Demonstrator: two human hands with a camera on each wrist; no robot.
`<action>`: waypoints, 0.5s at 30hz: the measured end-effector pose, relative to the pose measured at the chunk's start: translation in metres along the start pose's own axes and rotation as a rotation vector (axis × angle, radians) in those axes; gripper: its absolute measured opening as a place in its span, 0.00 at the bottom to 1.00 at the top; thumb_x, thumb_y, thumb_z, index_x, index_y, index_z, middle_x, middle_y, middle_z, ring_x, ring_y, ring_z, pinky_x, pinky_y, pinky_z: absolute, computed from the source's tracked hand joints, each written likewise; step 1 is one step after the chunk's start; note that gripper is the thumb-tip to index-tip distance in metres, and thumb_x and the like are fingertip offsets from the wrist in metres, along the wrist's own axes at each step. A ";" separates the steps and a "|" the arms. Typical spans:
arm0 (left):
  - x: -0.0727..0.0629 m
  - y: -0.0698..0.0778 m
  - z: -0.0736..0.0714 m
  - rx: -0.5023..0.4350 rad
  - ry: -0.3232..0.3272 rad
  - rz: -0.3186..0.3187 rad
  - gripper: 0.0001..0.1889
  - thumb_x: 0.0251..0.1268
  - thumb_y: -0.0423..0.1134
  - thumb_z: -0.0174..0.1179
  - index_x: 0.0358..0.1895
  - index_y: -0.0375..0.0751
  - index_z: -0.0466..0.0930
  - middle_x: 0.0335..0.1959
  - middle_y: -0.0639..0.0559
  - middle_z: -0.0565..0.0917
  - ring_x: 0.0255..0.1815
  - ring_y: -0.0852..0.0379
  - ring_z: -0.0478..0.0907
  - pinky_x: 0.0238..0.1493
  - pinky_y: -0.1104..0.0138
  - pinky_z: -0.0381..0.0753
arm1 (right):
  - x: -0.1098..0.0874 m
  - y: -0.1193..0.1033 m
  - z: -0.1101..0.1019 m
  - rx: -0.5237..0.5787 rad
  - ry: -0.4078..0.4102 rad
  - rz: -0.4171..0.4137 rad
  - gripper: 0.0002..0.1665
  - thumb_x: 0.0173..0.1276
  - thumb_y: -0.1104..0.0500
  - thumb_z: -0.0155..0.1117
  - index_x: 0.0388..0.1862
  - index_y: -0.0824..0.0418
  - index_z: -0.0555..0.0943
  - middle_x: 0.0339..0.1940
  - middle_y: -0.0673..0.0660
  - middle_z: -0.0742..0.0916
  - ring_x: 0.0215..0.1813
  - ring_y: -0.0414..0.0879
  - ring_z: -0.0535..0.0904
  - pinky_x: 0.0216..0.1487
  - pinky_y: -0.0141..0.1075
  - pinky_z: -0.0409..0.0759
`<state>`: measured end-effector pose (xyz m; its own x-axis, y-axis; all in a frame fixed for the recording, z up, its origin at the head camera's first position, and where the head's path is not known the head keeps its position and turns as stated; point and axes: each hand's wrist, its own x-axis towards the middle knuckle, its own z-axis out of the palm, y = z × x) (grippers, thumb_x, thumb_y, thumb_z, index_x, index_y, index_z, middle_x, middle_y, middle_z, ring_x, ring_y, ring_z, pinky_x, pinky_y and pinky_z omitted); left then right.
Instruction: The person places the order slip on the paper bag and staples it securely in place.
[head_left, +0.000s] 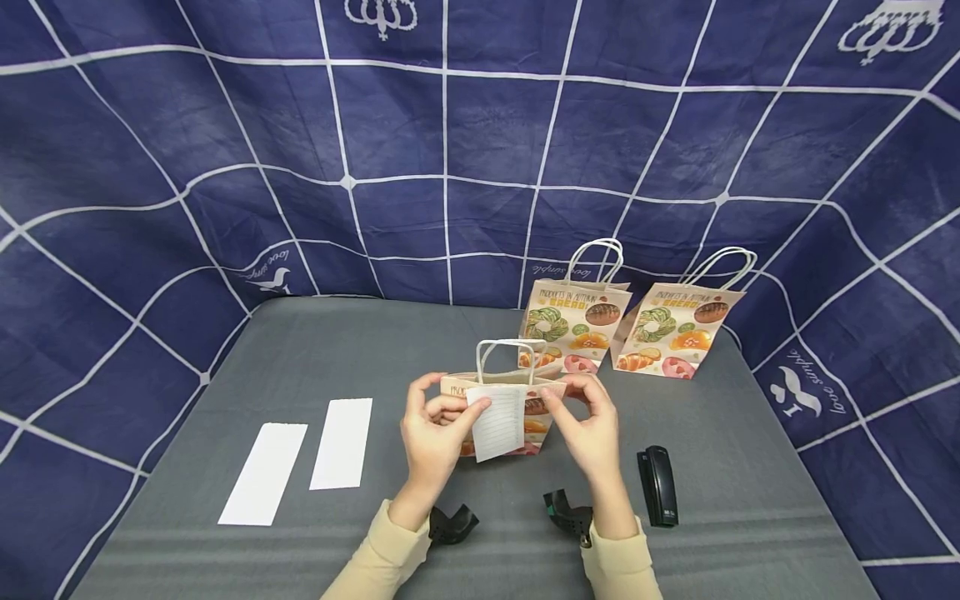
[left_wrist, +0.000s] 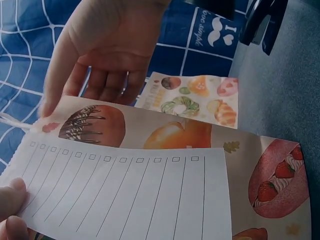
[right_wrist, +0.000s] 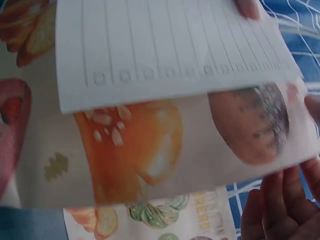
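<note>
In the head view a small paper gift bag (head_left: pixel 546 435) with bread pictures and white twisted handles stands upright at the middle of the grey table. A lined white checklist sheet (head_left: pixel 498 423) lies against its front. My left hand (head_left: pixel 433 433) pinches the sheet and the bag's top edge, thumb in front and fingers behind. At the bag's upper right corner, my right hand (head_left: pixel 594 425) grips the rim between thumb and fingers. Small checkboxes run along one side of the sheet (left_wrist: pixel 150 190) in the left wrist view. Right-hand fingers (right_wrist: pixel 285 210) reach behind the bag (right_wrist: pixel 195 185) in the right wrist view.
Two matching bags, one (head_left: pixel 573 325) behind and another (head_left: pixel 678 329) farther right, stand near the back. A black stapler (head_left: pixel 658 487) lies right of my right hand. Two blank-looking white sheets, a nearer one (head_left: pixel 262 475) and another (head_left: pixel 341 443), lie on the left.
</note>
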<state>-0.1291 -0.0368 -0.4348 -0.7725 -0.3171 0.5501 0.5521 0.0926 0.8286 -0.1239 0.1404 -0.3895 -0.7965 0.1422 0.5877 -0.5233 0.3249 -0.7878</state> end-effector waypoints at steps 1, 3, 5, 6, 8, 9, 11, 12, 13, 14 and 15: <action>-0.001 -0.001 0.000 -0.003 0.006 0.004 0.31 0.40 0.24 0.74 0.50 0.27 0.67 0.18 0.43 0.82 0.18 0.66 0.76 0.19 0.74 0.76 | -0.001 -0.001 0.001 -0.013 -0.008 -0.002 0.12 0.49 0.76 0.70 0.33 0.73 0.78 0.35 0.66 0.81 0.38 0.40 0.76 0.42 0.28 0.74; -0.002 0.001 0.002 -0.009 0.014 0.013 0.31 0.40 0.23 0.73 0.49 0.26 0.67 0.18 0.42 0.81 0.18 0.66 0.76 0.18 0.74 0.75 | -0.003 -0.003 0.004 -0.034 -0.025 0.014 0.16 0.47 0.74 0.73 0.35 0.70 0.78 0.35 0.64 0.83 0.37 0.42 0.76 0.41 0.30 0.73; -0.003 0.001 0.003 -0.016 0.021 0.018 0.30 0.40 0.24 0.73 0.49 0.26 0.68 0.17 0.43 0.81 0.18 0.66 0.76 0.18 0.74 0.75 | -0.004 -0.004 0.006 -0.052 -0.027 0.037 0.18 0.45 0.72 0.76 0.35 0.68 0.79 0.35 0.62 0.84 0.36 0.43 0.76 0.39 0.30 0.73; -0.004 0.001 0.003 -0.016 0.024 0.024 0.30 0.40 0.24 0.74 0.49 0.26 0.68 0.17 0.43 0.81 0.17 0.65 0.76 0.17 0.74 0.75 | -0.005 -0.005 0.008 -0.061 -0.022 0.048 0.18 0.44 0.71 0.77 0.35 0.68 0.79 0.35 0.61 0.84 0.35 0.44 0.76 0.37 0.30 0.72; -0.005 0.002 0.003 -0.007 0.030 0.033 0.30 0.40 0.25 0.74 0.49 0.26 0.68 0.17 0.43 0.81 0.17 0.65 0.76 0.16 0.74 0.74 | -0.006 -0.005 0.010 -0.071 -0.010 0.059 0.18 0.44 0.70 0.77 0.34 0.67 0.79 0.34 0.60 0.84 0.33 0.45 0.75 0.35 0.30 0.72; -0.005 0.002 0.003 0.000 0.034 0.041 0.30 0.40 0.25 0.74 0.49 0.27 0.68 0.17 0.44 0.81 0.17 0.65 0.76 0.16 0.74 0.74 | -0.006 -0.006 0.010 -0.073 -0.003 0.058 0.17 0.44 0.70 0.77 0.33 0.68 0.79 0.33 0.60 0.84 0.32 0.46 0.75 0.35 0.28 0.71; -0.006 -0.002 0.003 0.016 0.042 0.055 0.30 0.40 0.26 0.75 0.50 0.28 0.69 0.16 0.45 0.81 0.16 0.64 0.76 0.15 0.75 0.73 | -0.007 -0.006 0.011 -0.072 0.007 0.053 0.17 0.44 0.70 0.77 0.32 0.68 0.79 0.32 0.61 0.83 0.31 0.47 0.75 0.34 0.28 0.70; -0.006 -0.002 0.003 0.023 0.046 0.063 0.31 0.40 0.26 0.75 0.50 0.28 0.69 0.16 0.45 0.81 0.16 0.64 0.75 0.15 0.75 0.73 | -0.007 -0.006 0.012 -0.068 0.008 0.048 0.16 0.45 0.70 0.76 0.32 0.69 0.79 0.31 0.61 0.83 0.31 0.48 0.74 0.34 0.28 0.70; -0.006 -0.002 0.003 0.029 0.047 0.070 0.31 0.39 0.26 0.75 0.50 0.29 0.70 0.16 0.46 0.81 0.16 0.64 0.75 0.15 0.75 0.72 | -0.007 -0.006 0.012 -0.067 0.009 0.045 0.16 0.45 0.71 0.76 0.32 0.69 0.79 0.31 0.61 0.83 0.31 0.49 0.74 0.34 0.27 0.70; -0.006 -0.002 0.003 0.036 0.048 0.076 0.31 0.38 0.25 0.75 0.50 0.29 0.70 0.16 0.46 0.80 0.15 0.64 0.74 0.15 0.76 0.71 | -0.007 -0.006 0.012 -0.067 0.011 0.043 0.16 0.45 0.71 0.76 0.31 0.69 0.79 0.31 0.61 0.83 0.30 0.49 0.74 0.34 0.28 0.70; -0.006 -0.001 0.003 0.049 0.051 0.085 0.32 0.37 0.25 0.75 0.50 0.28 0.70 0.15 0.46 0.79 0.15 0.64 0.72 0.15 0.76 0.69 | -0.007 -0.006 0.012 -0.066 0.013 0.041 0.16 0.45 0.71 0.76 0.31 0.69 0.78 0.31 0.61 0.83 0.30 0.49 0.74 0.34 0.28 0.70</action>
<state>-0.1263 -0.0324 -0.4388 -0.7058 -0.3539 0.6137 0.5978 0.1673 0.7840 -0.1190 0.1264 -0.3912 -0.8124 0.1690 0.5580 -0.4687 0.3798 -0.7975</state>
